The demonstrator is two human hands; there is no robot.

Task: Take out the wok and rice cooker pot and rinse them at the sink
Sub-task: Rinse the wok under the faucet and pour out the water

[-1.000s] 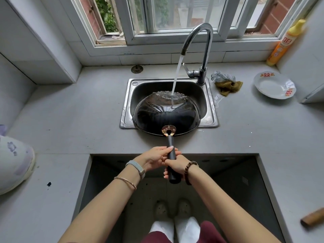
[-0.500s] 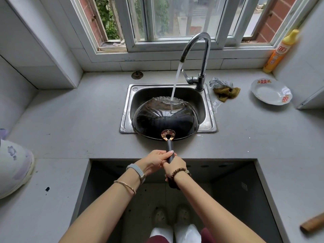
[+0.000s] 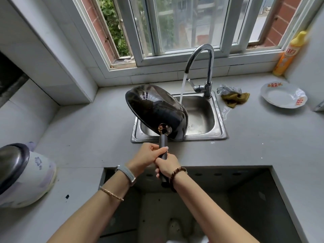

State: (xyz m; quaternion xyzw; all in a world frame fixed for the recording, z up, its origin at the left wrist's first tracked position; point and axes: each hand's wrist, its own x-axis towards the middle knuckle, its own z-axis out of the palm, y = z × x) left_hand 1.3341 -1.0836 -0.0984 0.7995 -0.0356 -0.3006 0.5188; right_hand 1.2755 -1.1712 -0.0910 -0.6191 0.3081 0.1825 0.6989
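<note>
A black round metal wok [image 3: 156,109] is held on edge over the left half of a rectangular stainless steel sink [image 3: 201,116]. Its rim runs along the 8 o'clock side and its rounded underside faces 2 o'clock, towards the tap. Both hands hold its dark straight handle [image 3: 163,142], which points to 6 o'clock. The left hand [image 3: 149,156] is wrapped round the handle higher up, nearer the brass-coloured bracket. The right hand [image 3: 168,166] grips it just below, touching the left.

A curved chrome tap [image 3: 208,67] stands at the sink's 12 o'clock edge. Its stream of water [image 3: 182,86] falls at the wok's 2 o'clock edge, where the wet metal ripples.

On the grey worktop [image 3: 87,128], at 2 o'clock from the sink, lie a silver wire scourer [image 3: 226,88] and a crumpled olive cloth [image 3: 235,99], touching. Further on at 3 o'clock sits a white plate with red markings [image 3: 282,95], and a yellow-orange plastic bottle [image 3: 289,53] stands in the corner at 1 o'clock.

At the view's 9 o'clock edge is a white rice cooker with pale purple flowers [image 3: 35,174]. Dark shiny metal shows on it, but I cannot tell if that is its pot.
</note>
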